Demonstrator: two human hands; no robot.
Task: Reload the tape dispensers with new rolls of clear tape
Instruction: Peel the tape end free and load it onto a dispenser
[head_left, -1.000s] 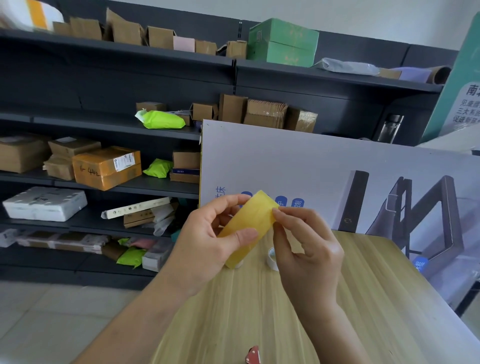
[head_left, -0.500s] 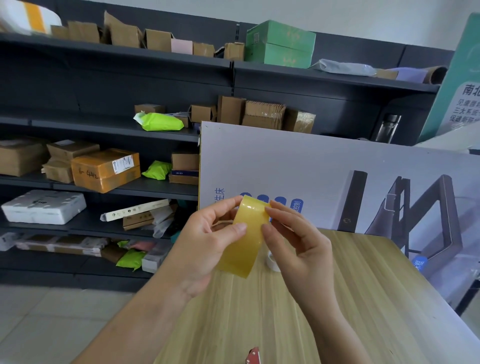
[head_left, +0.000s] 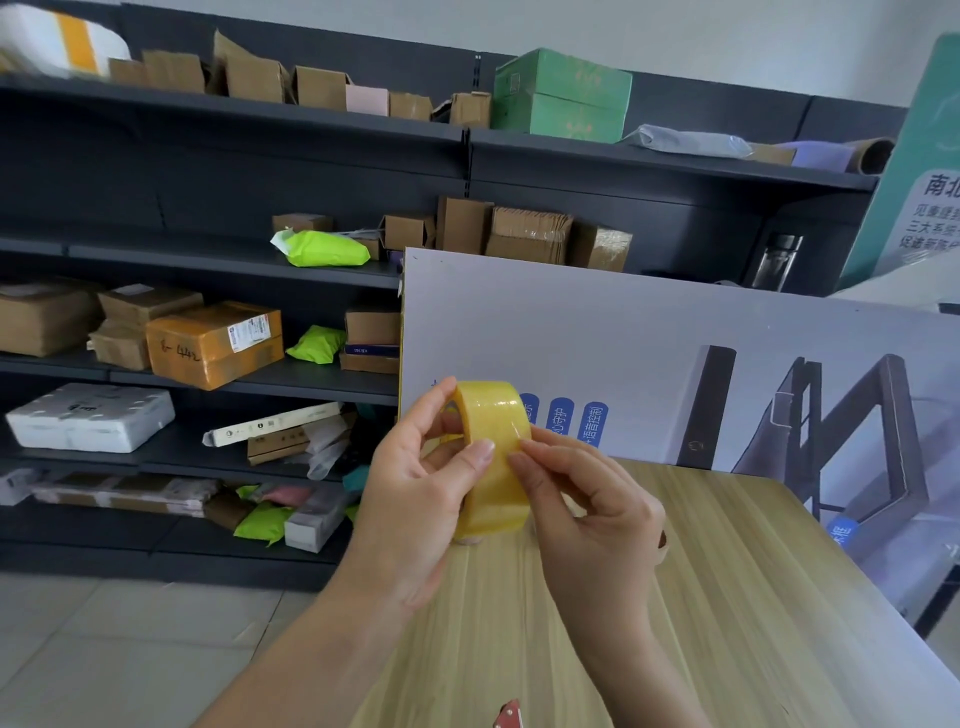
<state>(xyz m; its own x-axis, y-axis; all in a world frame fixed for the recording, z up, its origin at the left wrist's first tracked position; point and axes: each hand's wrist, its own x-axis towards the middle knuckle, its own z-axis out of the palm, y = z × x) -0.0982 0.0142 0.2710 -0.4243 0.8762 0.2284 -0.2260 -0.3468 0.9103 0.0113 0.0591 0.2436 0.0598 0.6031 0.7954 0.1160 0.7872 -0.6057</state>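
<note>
tape roll (head_left: 493, 431), yellowish and see-through, is held edge-on in the air over the far left corner of the table (head_left: 727, 597), between both hands and clear of the wood. left hand (head_left: 415, 499) grips it: the thumb lies across the outer band and the fingers curl in behind, at the open core. right hand (head_left: 592, 514) comes in from the other side with its fingers curled; the index fingertip touches the outer band just beside the left thumb tip, and the thumb lies against the roll a little lower, so the hand pinches at the tape's surface. whether a loose end is lifted cannot be told.

a small red piece (head_left: 509, 717) lies on the table at the near edge of the view, too cut off to say what it is. a large white printed board (head_left: 649, 338) stands along the far side of the table. behind it, dark shelves (head_left: 208, 171) carry cardboard boxes (head_left: 213, 343), a green box (head_left: 561, 93) on the top level, bright green bags (head_left: 322, 249) and a white foam box (head_left: 88, 415). pale floor tiles (head_left: 104, 649) show to the left of the table.
</note>
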